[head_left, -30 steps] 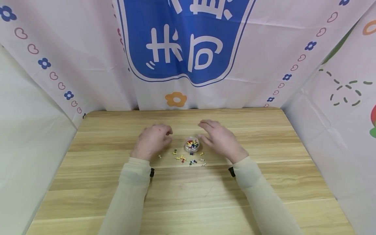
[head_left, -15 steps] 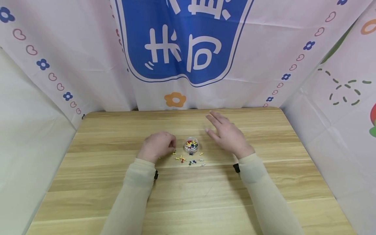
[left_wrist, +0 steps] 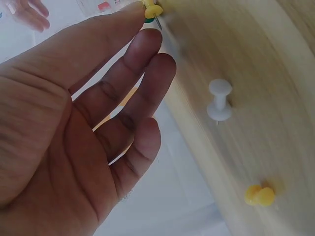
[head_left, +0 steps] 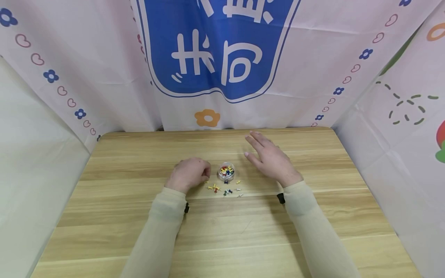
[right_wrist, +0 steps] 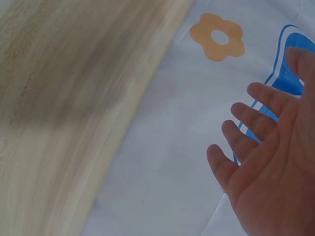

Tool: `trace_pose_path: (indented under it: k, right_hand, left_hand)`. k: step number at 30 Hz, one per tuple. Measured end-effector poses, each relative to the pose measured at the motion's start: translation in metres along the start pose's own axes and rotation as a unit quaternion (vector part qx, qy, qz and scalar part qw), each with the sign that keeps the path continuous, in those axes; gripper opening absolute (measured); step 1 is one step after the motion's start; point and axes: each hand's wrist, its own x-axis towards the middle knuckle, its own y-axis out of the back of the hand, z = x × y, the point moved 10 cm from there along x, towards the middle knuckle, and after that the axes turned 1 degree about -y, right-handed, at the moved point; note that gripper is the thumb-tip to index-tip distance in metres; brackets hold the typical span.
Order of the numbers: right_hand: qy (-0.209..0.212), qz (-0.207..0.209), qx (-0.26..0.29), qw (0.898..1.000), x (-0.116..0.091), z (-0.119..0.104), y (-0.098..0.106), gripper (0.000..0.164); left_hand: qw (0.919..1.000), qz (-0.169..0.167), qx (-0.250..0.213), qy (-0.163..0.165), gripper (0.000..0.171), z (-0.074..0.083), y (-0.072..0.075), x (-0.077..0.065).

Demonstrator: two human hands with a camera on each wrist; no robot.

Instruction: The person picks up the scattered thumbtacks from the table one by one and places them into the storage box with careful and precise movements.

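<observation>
In the head view my left hand (head_left: 189,174) is bent over the table with its thumb and fingertips low, left of a small clear round container (head_left: 226,172) of coloured push pins. The left wrist view has the thumb tip right at a yellow push pin (left_wrist: 153,11), with a bit of a green push pin (left_wrist: 148,20) beside it; the index fingertip is hidden, so I cannot tell whether they pinch one. A white push pin (left_wrist: 220,100) lies closer to that camera. My right hand (head_left: 272,160) hovers right of the container, fingers extended, holding nothing.
Several loose push pins (head_left: 216,189), red, yellow, blue, green and white, are strewn in front of the container. The wooden table (head_left: 222,239) ends at the back against a white printed curtain (head_left: 313,50). More white cloth (head_left: 34,173) closes off the sides.
My left hand has moved right and slightly nearer, its fingertips now over the pins left of the container. My right hand has drawn away to the right, its fingers more spread.
</observation>
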Motion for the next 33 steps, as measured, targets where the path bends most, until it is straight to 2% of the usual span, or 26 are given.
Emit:
trace_pose_path:
  k: [9,16,21,24,28,33]
  right_hand:
    - [0.012,-0.007,-0.013,1.000,-0.001,-0.004,-0.004,0.072]
    - [0.063,-0.014,-0.046,0.997,-0.003,-0.027,-0.011,0.068]
    - [0.085,-0.022,-0.060,0.994,-0.009,-0.037,-0.017,0.069]
    - [0.075,-0.026,-0.062,0.995,-0.011,-0.033,-0.018,0.069]
    - [0.061,-0.027,-0.068,0.995,-0.013,-0.025,-0.015,0.070]
    - [0.060,-0.017,-0.070,0.996,-0.014,-0.019,-0.007,0.070]
  left_hand:
    - [1.0000,0.002,0.005,0.002,0.018,0.004,-0.003,0.002]
    - [0.9998,0.014,0.011,0.005,0.015,0.003,-0.005,0.005]
    - [0.9998,0.015,0.010,0.005,0.013,0.003,-0.004,0.006]
    - [0.9994,0.031,0.015,0.000,0.013,0.002,0.000,0.005]
    - [0.9970,0.073,0.021,-0.016,0.011,0.005,0.011,0.003]
    - [0.9926,0.115,0.005,-0.037,0.012,0.014,0.026,0.002]
